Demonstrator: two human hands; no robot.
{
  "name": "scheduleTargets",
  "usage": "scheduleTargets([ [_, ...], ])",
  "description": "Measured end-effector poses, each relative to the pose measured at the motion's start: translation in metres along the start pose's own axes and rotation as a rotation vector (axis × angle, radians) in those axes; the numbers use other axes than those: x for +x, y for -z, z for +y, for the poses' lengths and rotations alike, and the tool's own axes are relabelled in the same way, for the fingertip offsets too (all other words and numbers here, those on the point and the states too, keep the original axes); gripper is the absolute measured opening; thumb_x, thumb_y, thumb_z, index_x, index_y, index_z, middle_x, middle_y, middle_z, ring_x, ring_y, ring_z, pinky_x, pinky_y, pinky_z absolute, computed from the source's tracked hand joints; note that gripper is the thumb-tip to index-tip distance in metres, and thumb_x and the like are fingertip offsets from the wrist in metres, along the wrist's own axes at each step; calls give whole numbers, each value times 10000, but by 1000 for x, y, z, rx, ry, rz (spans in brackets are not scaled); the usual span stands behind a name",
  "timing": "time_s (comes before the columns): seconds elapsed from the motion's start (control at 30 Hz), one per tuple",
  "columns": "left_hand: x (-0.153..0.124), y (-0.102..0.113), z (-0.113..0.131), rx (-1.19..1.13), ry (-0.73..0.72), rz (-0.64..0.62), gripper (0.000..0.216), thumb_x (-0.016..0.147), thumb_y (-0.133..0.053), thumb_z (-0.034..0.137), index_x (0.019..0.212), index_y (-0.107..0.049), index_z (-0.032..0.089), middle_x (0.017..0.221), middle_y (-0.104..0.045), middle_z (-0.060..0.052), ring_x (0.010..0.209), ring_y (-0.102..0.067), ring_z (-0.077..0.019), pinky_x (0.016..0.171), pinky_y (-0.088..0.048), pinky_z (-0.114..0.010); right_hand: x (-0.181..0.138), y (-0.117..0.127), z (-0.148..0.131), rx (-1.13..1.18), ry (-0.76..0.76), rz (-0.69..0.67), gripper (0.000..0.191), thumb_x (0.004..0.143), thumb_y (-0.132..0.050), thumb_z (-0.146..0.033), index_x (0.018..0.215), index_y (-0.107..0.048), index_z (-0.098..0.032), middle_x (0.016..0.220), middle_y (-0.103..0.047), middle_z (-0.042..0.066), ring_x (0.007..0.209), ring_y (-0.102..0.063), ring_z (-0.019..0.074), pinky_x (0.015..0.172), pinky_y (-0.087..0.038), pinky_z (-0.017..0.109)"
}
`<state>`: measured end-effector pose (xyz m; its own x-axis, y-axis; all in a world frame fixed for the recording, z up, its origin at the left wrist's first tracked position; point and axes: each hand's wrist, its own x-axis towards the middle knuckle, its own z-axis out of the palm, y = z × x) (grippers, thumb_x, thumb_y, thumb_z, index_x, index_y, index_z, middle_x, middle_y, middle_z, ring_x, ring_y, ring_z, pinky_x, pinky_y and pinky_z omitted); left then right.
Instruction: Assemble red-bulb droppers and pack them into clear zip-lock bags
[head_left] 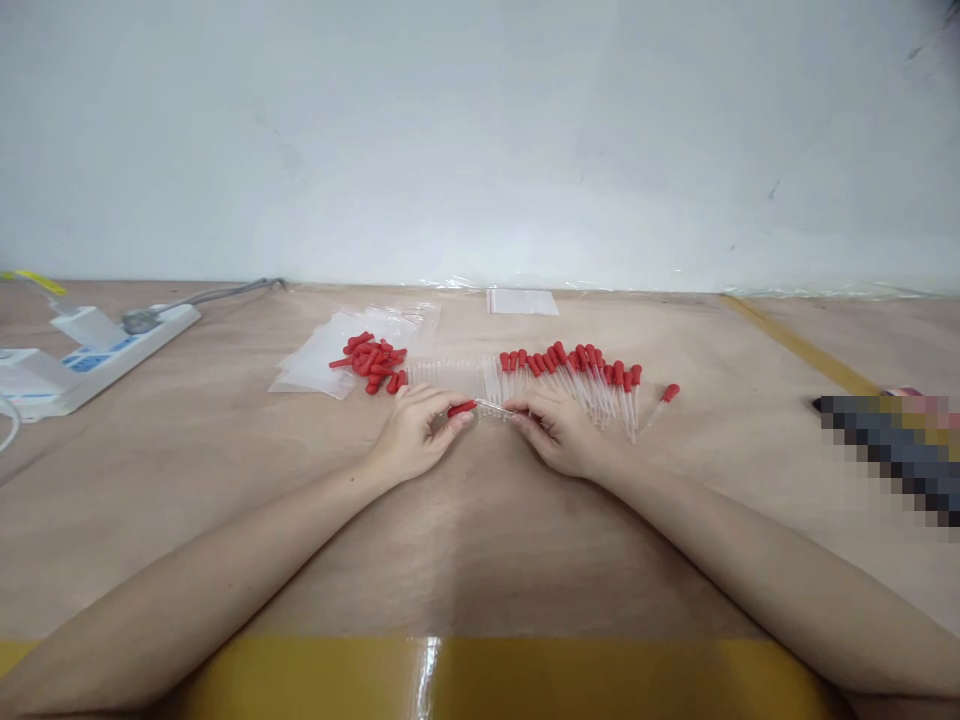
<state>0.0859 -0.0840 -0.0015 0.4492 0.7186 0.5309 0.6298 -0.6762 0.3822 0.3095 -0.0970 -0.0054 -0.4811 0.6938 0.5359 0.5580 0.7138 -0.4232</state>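
Observation:
My left hand [416,430] pinches a red rubber dropper bulb [462,408] between thumb and fingers. A thin clear glass pipette tube [495,407] is gripped in my right hand [556,430], its end at the mouth of the bulb; how far it sits inside is too small to tell. Just beyond my hands lies a row of clear glass tubes [450,372]. To its left is a heap of loose red bulbs [367,358]. On the right, several droppers with red bulbs [589,365] lie side by side, and a single dropper [670,394] lies apart from them.
Clear plastic bags [315,355] lie under and behind the loose bulbs. A white packet [523,301] rests near the wall. At the far left is a power strip [150,340] with plugs and cables. A dark, pixelated object [885,445] lies at the right. Yellow tape [337,675] edges the table's front.

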Motion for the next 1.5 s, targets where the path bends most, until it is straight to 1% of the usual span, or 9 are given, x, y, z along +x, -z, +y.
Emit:
scheduleTargets([
  [0.23,-1,-1,1,8,2,-21,214,868,-448,327,959,-596,201,846,-651,-25,787,-568,-162,741,-356,-322,0,1,-1,18,-15,-28,211,870,-419,-252,965,-595,-185,791,-628,47,749,-543,154,723,-392,301],
  [0.43,-3,1,1,5,-83,-75,178,876,-451,306,900,-595,204,829,-657,-8,768,-567,-145,734,-333,-310,0,2,-1,47,-18,-96,203,870,-438,-270,918,-621,-196,782,-637,35,730,-553,137,718,-365,288],
  [0.63,-4,1,1,-29,-233,-104,139,872,-458,242,883,-580,178,799,-646,-8,730,-570,-121,755,-335,-295,-1,1,6,-87,78,-85,191,864,-459,-251,884,-639,-191,748,-647,19,648,-537,114,698,-280,294],
  [0.83,-4,-2,0,43,-269,-124,141,874,-453,242,872,-570,165,770,-623,-12,706,-550,-122,751,-334,-293,0,0,3,-295,168,-58,208,856,-436,-202,864,-642,-178,727,-652,18,585,-475,104,660,-210,308],
  [1.0,-5,0,2,98,-312,-154,150,877,-440,246,850,-557,155,749,-607,-17,706,-534,-131,767,-324,-304,0,1,-5,-341,189,-73,222,852,-411,-188,811,-627,-161,667,-628,14,531,-402,96,635,-184,302],
  [1.13,-6,0,3,128,-341,-181,175,880,-427,262,839,-557,153,738,-589,-21,685,-512,-129,780,-323,-312,3,1,-11,-310,175,-139,240,850,-380,-170,755,-600,-150,653,-609,18,542,-403,100,626,-181,292],
  [1.33,-4,-2,2,145,-353,-176,187,882,-426,272,838,-570,161,719,-588,-11,675,-514,-123,800,-318,-320,4,-1,-15,-294,124,-212,234,852,-377,-178,768,-593,-146,679,-615,26,578,-442,108,638,-198,285],
  [1.43,0,1,2,155,-334,-131,181,865,-465,312,873,-584,177,744,-609,-6,703,-524,-130,805,-311,-328,7,5,-17,-321,85,-242,242,860,-383,-202,797,-612,-155,729,-641,35,622,-485,117,668,-220,290],
  [1.5,3,6,-1,193,-297,-64,244,817,-528,393,944,-589,193,816,-621,-20,774,-528,-158,814,-306,-344,11,15,-15,-346,3,-249,249,856,-393,-226,789,-627,-170,744,-652,39,654,-511,127,682,-242,291],
])
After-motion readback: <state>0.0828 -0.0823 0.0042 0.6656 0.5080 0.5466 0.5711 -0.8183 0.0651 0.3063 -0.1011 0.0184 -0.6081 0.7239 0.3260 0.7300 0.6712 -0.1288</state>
